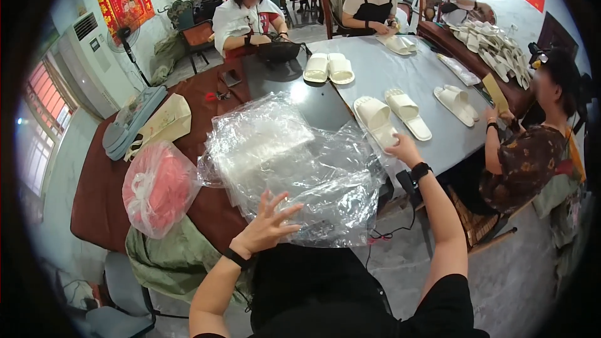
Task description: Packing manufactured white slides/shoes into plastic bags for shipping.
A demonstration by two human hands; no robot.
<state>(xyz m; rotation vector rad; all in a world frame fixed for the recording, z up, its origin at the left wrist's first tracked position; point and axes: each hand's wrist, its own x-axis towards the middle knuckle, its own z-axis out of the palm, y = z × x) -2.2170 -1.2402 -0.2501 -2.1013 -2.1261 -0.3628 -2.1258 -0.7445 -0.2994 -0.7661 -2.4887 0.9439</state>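
White slipper (374, 117) at right hand (405, 151) — bare tabletop edge (449, 151) alongside.

A black garment (313, 294) covers the near front of the body, with a loose black short sleeve (447, 307) at right. The left hand (268, 224) and right hand (405, 149) are bare, a black left wristband (237, 258) and black right wristband (421, 171) behind them.

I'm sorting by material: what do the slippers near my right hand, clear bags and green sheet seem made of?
Slippers: probably moulded foam or rubber, smooth and mostly matte; thick, rounded soles suggest it.
Clear bags: thin plastic film, glossy; see-through, with crinkles and sharp glints.
Green sheet: perhaps woven fabric, dull; soft folds, but coated material is possible.
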